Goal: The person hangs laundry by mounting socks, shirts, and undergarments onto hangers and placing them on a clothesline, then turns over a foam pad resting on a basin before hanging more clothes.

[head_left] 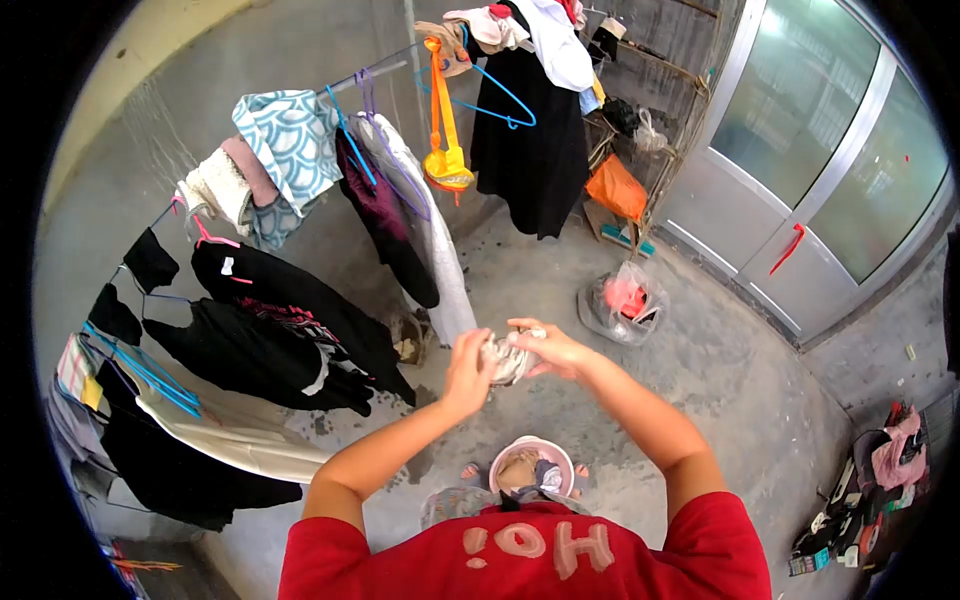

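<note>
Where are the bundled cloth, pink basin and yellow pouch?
Bundled cloth (507, 363), head view: its crumpled middle.
Pink basin (531, 441), head view: far side of its rim.
Yellow pouch (446, 164), head view: middle of its body.

This looks like a home's laundry-drying area. Clothes (290, 320) hang in a row along a bare wall (290, 45), and a basin (530, 440) of fabric sits on the concrete floor (720, 400) near a glazed door (720, 215).

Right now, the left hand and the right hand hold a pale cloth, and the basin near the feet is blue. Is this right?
Not the colour: the head view shows a pink basin near the feet. The left hand and right hand do hold a pale cloth.
</note>
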The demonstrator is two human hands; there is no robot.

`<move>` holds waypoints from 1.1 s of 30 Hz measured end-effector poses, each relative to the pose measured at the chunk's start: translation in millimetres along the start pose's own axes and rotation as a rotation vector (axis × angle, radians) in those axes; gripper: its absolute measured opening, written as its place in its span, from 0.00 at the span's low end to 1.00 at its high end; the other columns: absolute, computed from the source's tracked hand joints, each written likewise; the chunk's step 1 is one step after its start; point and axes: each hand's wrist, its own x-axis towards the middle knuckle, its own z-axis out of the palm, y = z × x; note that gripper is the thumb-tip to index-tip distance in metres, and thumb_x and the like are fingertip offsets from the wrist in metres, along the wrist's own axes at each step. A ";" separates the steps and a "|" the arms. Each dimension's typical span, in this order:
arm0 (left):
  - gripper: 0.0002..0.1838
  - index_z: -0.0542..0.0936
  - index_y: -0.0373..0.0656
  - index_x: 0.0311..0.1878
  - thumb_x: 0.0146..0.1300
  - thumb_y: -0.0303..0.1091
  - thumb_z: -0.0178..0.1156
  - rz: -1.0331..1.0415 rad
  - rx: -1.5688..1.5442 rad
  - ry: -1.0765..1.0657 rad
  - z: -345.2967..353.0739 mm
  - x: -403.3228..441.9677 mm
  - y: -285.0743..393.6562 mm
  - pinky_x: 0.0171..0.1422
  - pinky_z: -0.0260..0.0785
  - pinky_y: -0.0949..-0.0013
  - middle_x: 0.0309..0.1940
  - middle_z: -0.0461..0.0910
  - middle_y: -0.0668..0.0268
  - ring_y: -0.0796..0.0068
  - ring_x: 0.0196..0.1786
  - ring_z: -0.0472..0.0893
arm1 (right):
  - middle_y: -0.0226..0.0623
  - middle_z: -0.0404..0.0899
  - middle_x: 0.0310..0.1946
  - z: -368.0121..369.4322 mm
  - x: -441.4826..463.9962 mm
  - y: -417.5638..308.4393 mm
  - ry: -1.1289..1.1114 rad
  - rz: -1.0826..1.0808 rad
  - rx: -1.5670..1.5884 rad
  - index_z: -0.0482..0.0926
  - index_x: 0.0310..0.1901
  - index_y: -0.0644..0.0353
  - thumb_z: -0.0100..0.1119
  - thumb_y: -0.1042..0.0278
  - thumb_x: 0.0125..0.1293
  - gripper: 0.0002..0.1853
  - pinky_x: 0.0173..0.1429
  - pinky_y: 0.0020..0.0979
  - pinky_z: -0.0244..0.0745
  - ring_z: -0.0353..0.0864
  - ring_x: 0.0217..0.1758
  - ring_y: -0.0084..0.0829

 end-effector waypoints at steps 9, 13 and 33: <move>0.21 0.77 0.33 0.42 0.70 0.43 0.43 -0.265 0.076 -0.088 31.5 35.4 39.7 0.45 0.70 0.61 0.30 0.79 0.47 0.53 0.37 0.80 | 0.30 0.74 0.43 -92.7 -57.2 -0.7 -0.003 -0.463 -0.088 0.72 0.54 0.57 0.66 0.76 0.49 0.27 0.43 0.24 0.72 0.74 0.45 0.22; 0.28 0.76 0.35 0.29 0.69 0.52 0.40 -0.356 0.539 -0.275 18.0 61.3 74.3 0.40 0.68 0.50 0.25 0.78 0.48 0.43 0.33 0.78 | 0.38 0.77 0.46 -144.0 -50.9 13.8 0.071 -0.451 -0.183 0.74 0.52 0.58 0.66 0.74 0.48 0.25 0.46 0.29 0.75 0.75 0.49 0.28; 0.27 0.73 0.38 0.50 0.65 0.54 0.45 -0.292 -1.486 0.330 -64.8 14.3 75.1 0.63 0.61 0.56 0.49 0.77 0.55 0.61 0.54 0.74 | 0.32 0.79 0.26 31.8 -3.4 0.4 -0.117 -0.853 -0.344 0.76 0.44 0.67 0.58 0.71 0.60 0.12 0.36 0.25 0.71 0.74 0.29 0.20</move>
